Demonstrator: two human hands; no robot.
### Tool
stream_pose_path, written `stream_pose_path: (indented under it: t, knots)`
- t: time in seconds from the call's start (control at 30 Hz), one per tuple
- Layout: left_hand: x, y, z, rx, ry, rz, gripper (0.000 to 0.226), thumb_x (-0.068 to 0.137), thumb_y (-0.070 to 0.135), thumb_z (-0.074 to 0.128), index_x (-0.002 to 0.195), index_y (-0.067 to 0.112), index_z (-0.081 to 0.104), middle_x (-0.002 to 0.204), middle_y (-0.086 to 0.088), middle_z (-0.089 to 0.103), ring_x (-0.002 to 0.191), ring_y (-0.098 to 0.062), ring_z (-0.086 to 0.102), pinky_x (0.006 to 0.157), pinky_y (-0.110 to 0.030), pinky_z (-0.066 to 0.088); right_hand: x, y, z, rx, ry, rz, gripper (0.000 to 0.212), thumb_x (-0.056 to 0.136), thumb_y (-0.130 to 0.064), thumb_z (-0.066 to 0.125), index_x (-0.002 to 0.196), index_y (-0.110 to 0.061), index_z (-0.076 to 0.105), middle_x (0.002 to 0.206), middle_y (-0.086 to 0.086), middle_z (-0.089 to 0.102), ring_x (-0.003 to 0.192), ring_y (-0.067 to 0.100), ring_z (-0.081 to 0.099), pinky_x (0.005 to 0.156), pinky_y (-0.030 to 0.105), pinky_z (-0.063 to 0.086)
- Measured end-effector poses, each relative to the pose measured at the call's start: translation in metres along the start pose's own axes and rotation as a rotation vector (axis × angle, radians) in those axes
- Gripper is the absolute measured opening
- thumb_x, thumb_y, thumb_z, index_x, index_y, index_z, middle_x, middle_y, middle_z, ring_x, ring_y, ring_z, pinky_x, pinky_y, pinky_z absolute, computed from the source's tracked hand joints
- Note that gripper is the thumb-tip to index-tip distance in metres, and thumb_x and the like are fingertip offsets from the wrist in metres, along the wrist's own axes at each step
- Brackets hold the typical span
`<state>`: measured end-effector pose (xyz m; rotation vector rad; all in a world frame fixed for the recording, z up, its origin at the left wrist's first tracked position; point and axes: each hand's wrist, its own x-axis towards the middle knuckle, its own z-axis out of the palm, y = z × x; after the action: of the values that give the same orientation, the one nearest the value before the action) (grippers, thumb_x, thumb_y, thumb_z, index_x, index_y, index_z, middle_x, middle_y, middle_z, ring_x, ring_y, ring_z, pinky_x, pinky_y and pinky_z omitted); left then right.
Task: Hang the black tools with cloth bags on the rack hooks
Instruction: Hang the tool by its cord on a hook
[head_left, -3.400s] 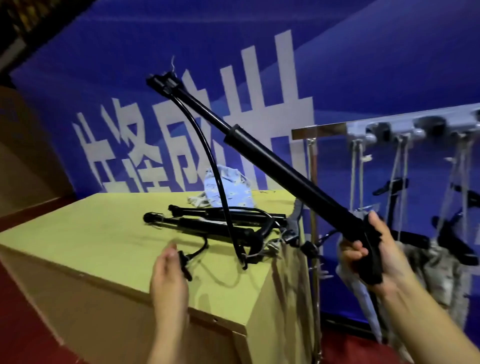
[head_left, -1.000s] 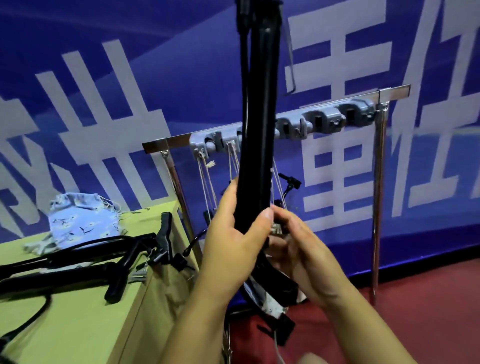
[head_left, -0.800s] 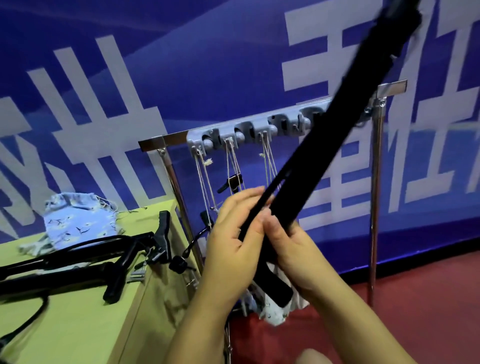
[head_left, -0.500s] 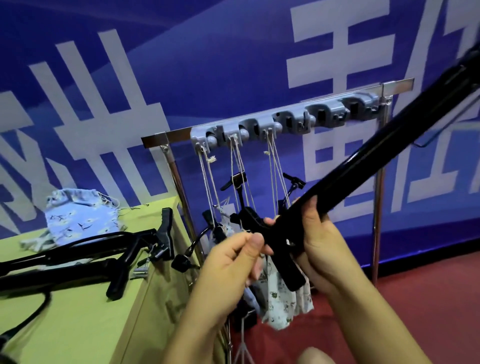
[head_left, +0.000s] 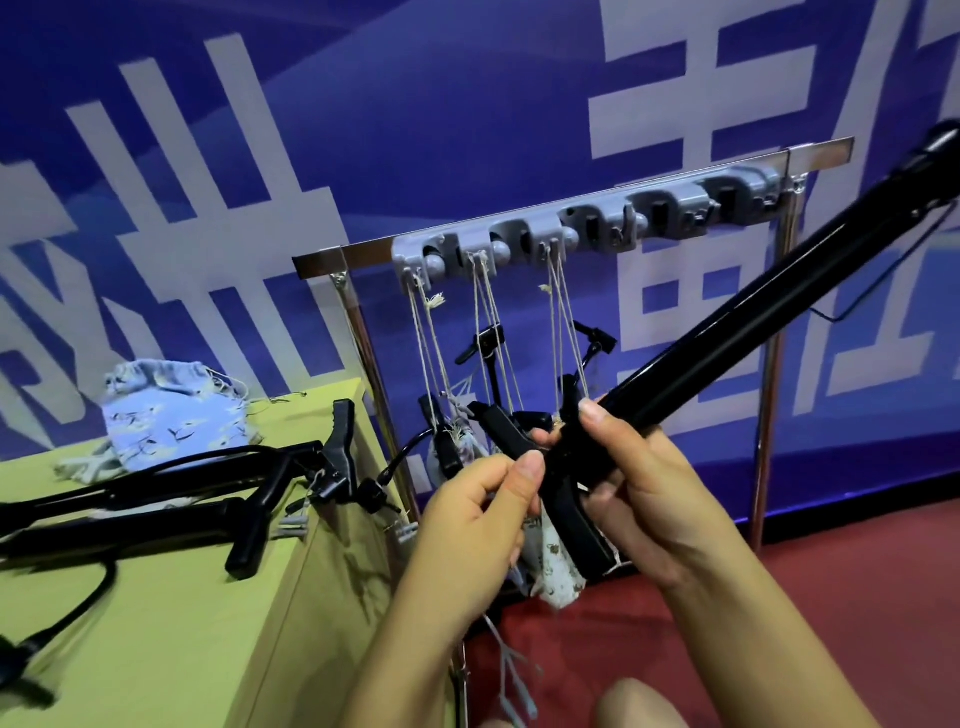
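- Two hands are on one black tool (head_left: 727, 332) in the head view, its long tube slanting up to the right in front of the rack (head_left: 582, 221).
- Right hand (head_left: 639, 499) is wrapped round the tool's handle end, fingers curled tight.
- Left hand (head_left: 483, 514) pinches something at the handle, looks like the string of the cloth bag (head_left: 553, 571) dangling below, can't tell for sure.
- Three sets of strings already hang from the grey hooks (head_left: 498, 249).
- More black tools (head_left: 156, 499) lie on the yellow-green table (head_left: 182, 623), with a blue bag (head_left: 166, 410) beside them.
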<state>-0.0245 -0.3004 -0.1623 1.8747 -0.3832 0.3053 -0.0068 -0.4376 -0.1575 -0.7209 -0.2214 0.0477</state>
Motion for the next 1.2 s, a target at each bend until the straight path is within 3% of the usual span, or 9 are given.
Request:
stream_pose_path:
  t: [0.1,0.23,0.4,0.63,0.83,0.97,1.03,1.13,1.2]
  knots:
    - [0.002,-0.005,0.004,0.038,0.036,0.031,0.043,0.081,0.058,0.049,0.056,0.023,0.053,0.054,0.006,0.045,0.047,-0.007,0.042,0.057,-0.025,0.033,-0.001,-0.001,0.006,-0.047,0.054,-0.015,0.010,0.080,-0.013,0.058,0.074,-0.009,0.050,0.062,0.007,0.065,0.068,0.015,0.069,0.056,0.033,0.057]
    - [0.002,-0.011,0.008,0.036,0.080,0.035,0.042,0.078,0.060,0.047,0.052,0.027,0.052,0.055,0.007,0.045,0.048,-0.007,0.043,0.061,-0.029,0.036,-0.002,0.001,0.009,-0.098,0.118,-0.041,0.013,0.088,-0.012,0.053,0.076,-0.008,0.050,0.061,0.006,0.066,0.063,0.016,0.068,0.054,0.033,0.056]
    - [0.003,-0.014,0.011,0.054,0.095,0.042,0.056,0.078,0.062,0.046,0.055,0.010,0.045,0.050,-0.001,0.044,0.048,-0.011,0.042,0.057,-0.032,0.038,-0.004,0.003,0.007,-0.078,0.191,-0.042,0.012,0.088,-0.013,0.056,0.094,-0.003,0.051,0.072,0.014,0.065,0.066,0.020,0.068,0.057,0.036,0.056]
    - [0.007,-0.007,0.008,0.207,0.132,0.188,0.054,0.084,0.052,0.044,0.054,0.008,0.040,0.056,-0.005,0.042,0.056,-0.022,0.044,0.059,-0.040,0.040,-0.011,0.000,0.015,0.005,0.284,-0.034,0.014,0.088,-0.011,0.057,0.085,0.002,0.055,0.073,0.019,0.062,0.055,0.021,0.065,0.050,0.033,0.053]
    - [0.004,-0.004,0.006,-0.021,0.010,-0.034,0.049,0.073,0.064,0.051,0.053,0.020,0.048,0.053,0.009,0.037,0.048,-0.010,0.033,0.051,-0.027,0.026,-0.012,-0.002,0.011,0.219,0.216,0.155,0.017,0.082,-0.017,0.058,0.086,-0.001,0.056,0.073,0.013,0.063,0.063,0.021,0.066,0.054,0.033,0.056]
    - [0.003,-0.006,0.005,-0.041,0.007,-0.048,0.048,0.073,0.066,0.052,0.054,0.023,0.042,0.054,0.003,0.033,0.048,-0.015,0.030,0.051,-0.030,0.023,-0.017,-0.005,0.013,0.157,0.147,0.156,0.018,0.077,-0.009,0.060,0.061,-0.003,0.066,0.064,0.011,0.065,0.058,0.017,0.066,0.055,0.027,0.056]
    - [0.002,-0.005,0.005,-0.021,0.012,-0.029,0.046,0.074,0.064,0.051,0.053,0.024,0.041,0.053,0.004,0.033,0.048,-0.014,0.031,0.051,-0.030,0.024,-0.021,-0.007,0.015,0.069,0.125,0.106,0.012,0.070,-0.006,0.063,0.073,0.005,0.065,0.067,0.013,0.063,0.058,0.016,0.066,0.053,0.024,0.054]
    - [0.000,0.000,0.008,0.006,0.040,0.028,0.052,0.076,0.062,0.049,0.053,0.016,0.040,0.057,0.001,0.035,0.050,-0.015,0.035,0.055,-0.031,0.029,-0.022,-0.009,0.016,-0.042,0.129,0.099,0.035,0.072,-0.003,0.064,0.102,0.014,0.060,0.075,0.018,0.060,0.057,0.015,0.065,0.048,0.022,0.051]
    - [-0.002,0.004,0.009,0.048,0.088,0.082,0.056,0.076,0.060,0.048,0.052,0.010,0.040,0.060,0.003,0.037,0.054,-0.012,0.039,0.056,-0.030,0.034,-0.022,-0.010,0.016,0.008,0.130,0.106,0.027,0.074,0.000,0.062,0.097,0.014,0.060,0.073,0.018,0.062,0.059,0.016,0.066,0.051,0.024,0.054]
